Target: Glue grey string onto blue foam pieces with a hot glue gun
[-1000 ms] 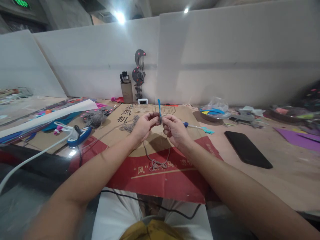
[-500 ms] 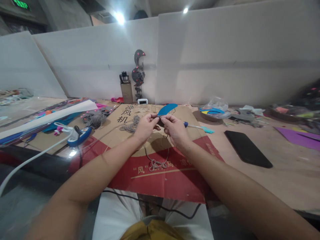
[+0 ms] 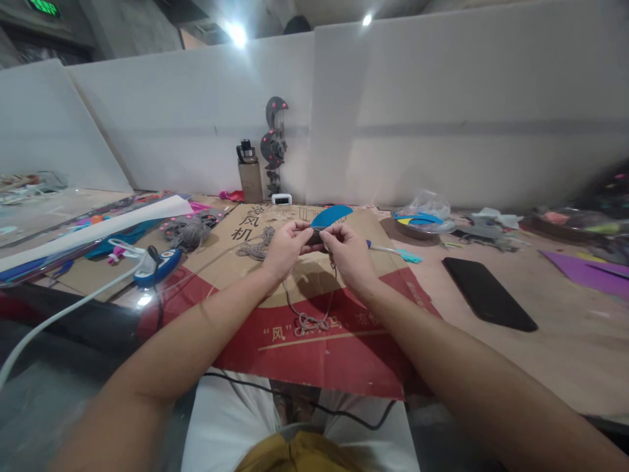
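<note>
Above the cardboard, the fingertips of my left hand and my right hand pinch a small dark grey piece from either side. A curved bright blue piece rises beyond the fingers, flat and crescent-like. Whether it is joined to the dark piece I cannot tell, as the fingers cover the spot. Grey yarn hangs below the hands in a loop, with a curled tangle on the red part of the cardboard. Just left of my left hand lies a bundle of grey yarn.
The cardboard sheet covers the table's middle. A black phone lies at right, near purple sheets and a plastic-wrapped bowl. At left are a blue-and-white power strip and grey yarn. A bottle stands behind.
The blue piece has turned slightly and shows broader above the fingers. Both hands keep their pinch, with the right fingers shifted a little; the yarn loop hangs slightly further right.
</note>
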`<action>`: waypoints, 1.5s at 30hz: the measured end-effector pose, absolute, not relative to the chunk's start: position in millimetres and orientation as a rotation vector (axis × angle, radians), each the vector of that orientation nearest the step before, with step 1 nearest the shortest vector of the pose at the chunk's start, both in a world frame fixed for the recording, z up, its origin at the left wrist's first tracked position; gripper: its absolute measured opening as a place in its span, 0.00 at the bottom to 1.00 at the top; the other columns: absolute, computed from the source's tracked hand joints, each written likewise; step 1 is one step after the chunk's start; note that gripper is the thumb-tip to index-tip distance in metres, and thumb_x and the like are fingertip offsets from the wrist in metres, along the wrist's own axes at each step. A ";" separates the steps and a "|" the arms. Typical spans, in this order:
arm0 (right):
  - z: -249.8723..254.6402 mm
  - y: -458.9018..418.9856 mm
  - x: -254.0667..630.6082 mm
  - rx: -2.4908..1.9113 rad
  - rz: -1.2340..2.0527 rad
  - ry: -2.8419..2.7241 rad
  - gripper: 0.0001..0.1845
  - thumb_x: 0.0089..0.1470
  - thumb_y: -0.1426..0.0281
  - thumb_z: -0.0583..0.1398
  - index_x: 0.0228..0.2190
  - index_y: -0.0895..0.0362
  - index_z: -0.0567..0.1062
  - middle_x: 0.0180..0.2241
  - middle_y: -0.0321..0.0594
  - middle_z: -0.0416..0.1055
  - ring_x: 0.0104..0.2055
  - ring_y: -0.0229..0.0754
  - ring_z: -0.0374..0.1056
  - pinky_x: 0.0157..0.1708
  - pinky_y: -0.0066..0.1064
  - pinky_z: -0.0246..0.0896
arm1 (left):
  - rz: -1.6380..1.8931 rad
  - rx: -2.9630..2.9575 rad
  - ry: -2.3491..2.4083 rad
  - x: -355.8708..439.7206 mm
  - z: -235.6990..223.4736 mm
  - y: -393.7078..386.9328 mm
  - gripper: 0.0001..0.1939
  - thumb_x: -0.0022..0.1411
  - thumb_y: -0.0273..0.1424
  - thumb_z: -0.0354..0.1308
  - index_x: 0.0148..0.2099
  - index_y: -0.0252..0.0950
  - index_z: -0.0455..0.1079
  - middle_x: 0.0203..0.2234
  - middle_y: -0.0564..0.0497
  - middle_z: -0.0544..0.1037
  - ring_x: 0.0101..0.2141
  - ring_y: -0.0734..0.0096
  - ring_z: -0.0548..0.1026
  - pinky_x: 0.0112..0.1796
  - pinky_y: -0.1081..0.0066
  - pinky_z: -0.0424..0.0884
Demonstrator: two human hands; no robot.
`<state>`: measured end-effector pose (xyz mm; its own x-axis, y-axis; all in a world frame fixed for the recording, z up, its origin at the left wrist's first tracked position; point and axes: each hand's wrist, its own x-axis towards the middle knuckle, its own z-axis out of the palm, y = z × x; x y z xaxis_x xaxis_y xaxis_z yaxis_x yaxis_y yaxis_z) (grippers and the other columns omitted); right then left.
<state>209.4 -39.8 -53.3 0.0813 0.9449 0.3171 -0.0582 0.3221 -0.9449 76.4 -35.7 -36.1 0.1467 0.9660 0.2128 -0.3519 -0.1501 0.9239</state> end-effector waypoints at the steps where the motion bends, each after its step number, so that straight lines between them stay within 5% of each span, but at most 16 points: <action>1: -52.9 -40.2 209.4 -0.954 0.950 -1.245 0.11 0.46 0.60 0.63 0.27 0.54 0.69 0.20 0.30 0.61 0.19 0.31 0.52 0.18 0.26 0.47 | 1.351 1.163 0.726 76.5 -36.0 -36.0 0.06 0.56 0.27 0.60 0.36 0.32 0.66 0.28 0.50 0.76 0.31 0.71 0.77 0.39 0.62 0.76; 9: -51.0 -46.0 204.1 -0.976 0.926 -1.360 0.09 0.48 0.61 0.61 0.26 0.54 0.71 0.23 0.33 0.65 0.24 0.34 0.57 0.22 0.27 0.51 | 1.458 1.136 0.839 68.1 -33.2 -28.0 0.07 0.55 0.28 0.61 0.31 0.33 0.64 0.25 0.52 0.74 0.28 0.74 0.75 0.35 0.66 0.77; 17: -47.0 -40.3 213.2 -0.922 0.859 -1.262 0.18 0.46 0.60 0.64 0.38 0.55 0.70 0.35 0.37 0.69 0.34 0.36 0.64 0.37 0.31 0.59 | 1.456 1.216 0.718 54.1 -24.5 -28.3 0.13 0.51 0.33 0.65 0.34 0.34 0.64 0.27 0.53 0.74 0.30 0.72 0.77 0.36 0.66 0.77; 45: -50.1 -40.0 211.5 -0.902 0.703 -1.245 0.11 0.46 0.61 0.62 0.25 0.57 0.71 0.26 0.36 0.70 0.31 0.38 0.65 0.36 0.33 0.60 | 1.260 1.044 0.728 66.1 -29.3 -31.0 0.08 0.55 0.26 0.60 0.30 0.33 0.62 0.23 0.52 0.75 0.24 0.74 0.76 0.34 0.65 0.79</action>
<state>211.5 -40.0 -50.1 0.1992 0.8527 0.4829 0.0274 0.4877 -0.8726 66.1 -31.0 -29.3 0.1952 0.9754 0.1028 -0.3981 -0.0170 0.9172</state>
